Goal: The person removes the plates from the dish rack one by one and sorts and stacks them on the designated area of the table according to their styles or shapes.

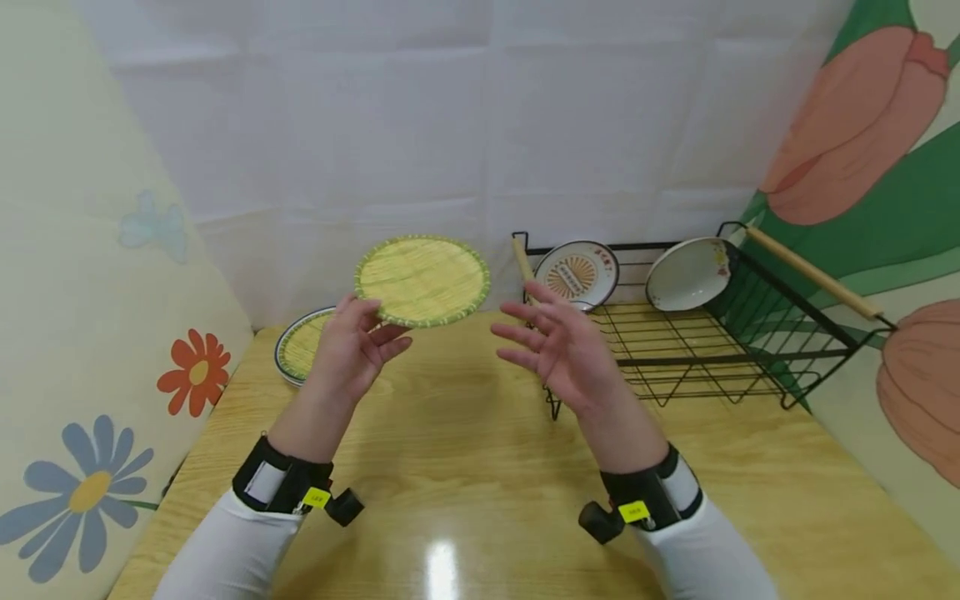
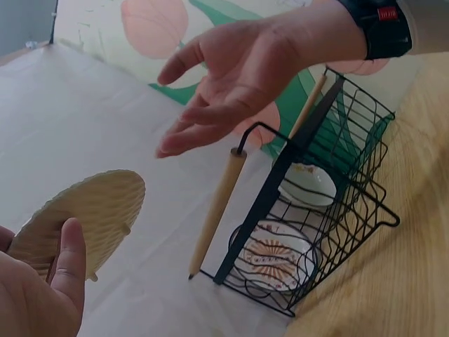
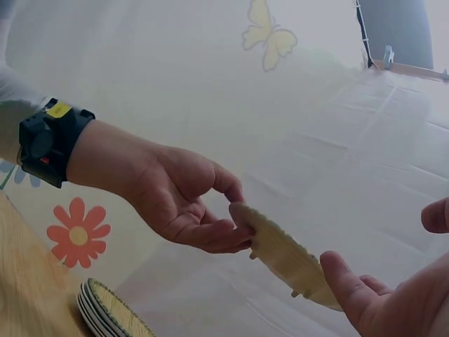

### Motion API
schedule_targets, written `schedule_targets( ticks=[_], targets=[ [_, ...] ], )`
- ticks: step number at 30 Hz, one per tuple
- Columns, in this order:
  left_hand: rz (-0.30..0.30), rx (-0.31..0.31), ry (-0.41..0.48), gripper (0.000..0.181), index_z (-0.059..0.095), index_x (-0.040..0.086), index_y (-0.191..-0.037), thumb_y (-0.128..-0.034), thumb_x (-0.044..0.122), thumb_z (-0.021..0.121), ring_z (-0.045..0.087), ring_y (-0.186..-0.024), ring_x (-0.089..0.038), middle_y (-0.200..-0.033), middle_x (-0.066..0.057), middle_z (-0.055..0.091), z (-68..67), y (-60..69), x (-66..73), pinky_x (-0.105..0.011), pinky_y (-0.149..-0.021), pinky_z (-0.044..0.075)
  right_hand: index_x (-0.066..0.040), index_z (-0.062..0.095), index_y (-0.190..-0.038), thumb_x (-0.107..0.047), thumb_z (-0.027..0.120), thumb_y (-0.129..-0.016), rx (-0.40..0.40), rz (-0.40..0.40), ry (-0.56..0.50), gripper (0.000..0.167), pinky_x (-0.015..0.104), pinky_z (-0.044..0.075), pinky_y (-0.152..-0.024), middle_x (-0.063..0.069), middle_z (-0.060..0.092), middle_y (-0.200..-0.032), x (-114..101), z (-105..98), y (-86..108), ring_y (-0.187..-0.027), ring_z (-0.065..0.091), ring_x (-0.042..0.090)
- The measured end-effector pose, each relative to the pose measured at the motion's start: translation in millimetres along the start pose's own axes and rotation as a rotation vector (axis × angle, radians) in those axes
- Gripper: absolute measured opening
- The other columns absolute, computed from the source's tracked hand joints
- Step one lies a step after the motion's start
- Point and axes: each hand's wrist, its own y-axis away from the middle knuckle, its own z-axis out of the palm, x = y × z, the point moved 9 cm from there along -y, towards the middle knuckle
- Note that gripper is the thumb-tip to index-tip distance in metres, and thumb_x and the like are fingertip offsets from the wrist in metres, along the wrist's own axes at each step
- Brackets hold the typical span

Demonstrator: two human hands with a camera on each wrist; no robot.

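Note:
A round woven tray [image 1: 422,281], yellow with a green stitched rim, is held up above the table. My left hand [image 1: 351,346] grips its near left edge, thumb on one face and fingers beneath. In the right wrist view the tray [image 3: 287,256] shows edge-on, with small feet on its underside. My right hand [image 1: 567,348] is raised to the right of the tray, fingers spread and holding nothing. At the back left of the table, partly behind my left hand, lies a stack of plates [image 3: 90,313] with a similar woven piece [image 1: 300,343] on top.
A black wire rack [image 1: 675,361] with wooden handles stands at the right. Inside it lean a white plate with an orange sunburst [image 1: 576,275] and a white bowl [image 1: 686,275]. White cloth [image 1: 375,125] hangs behind the wooden table [image 1: 450,467]; painted panels flank both sides.

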Motion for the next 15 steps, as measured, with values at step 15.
schedule_targets(
  ticks=[15],
  targets=[
    [-0.047, 0.241, -0.03, 0.043, 0.043, 0.018, -0.15, -0.1075, 0.014, 0.048, 0.075, -0.086, -0.017, -0.113, -0.002, 0.065, -88.7, -9.7, 13.5, -0.027, -0.071, 0.063, -0.015, 0.04, -0.152, -0.034, 0.05, -0.107, 0.075, 0.112, -0.088, 0.05, 0.057, 0.047, -0.113, 0.021, 0.047, -0.154, 44.4, 37.0, -78.7, -0.137, 0.054, 0.04]
  ],
)
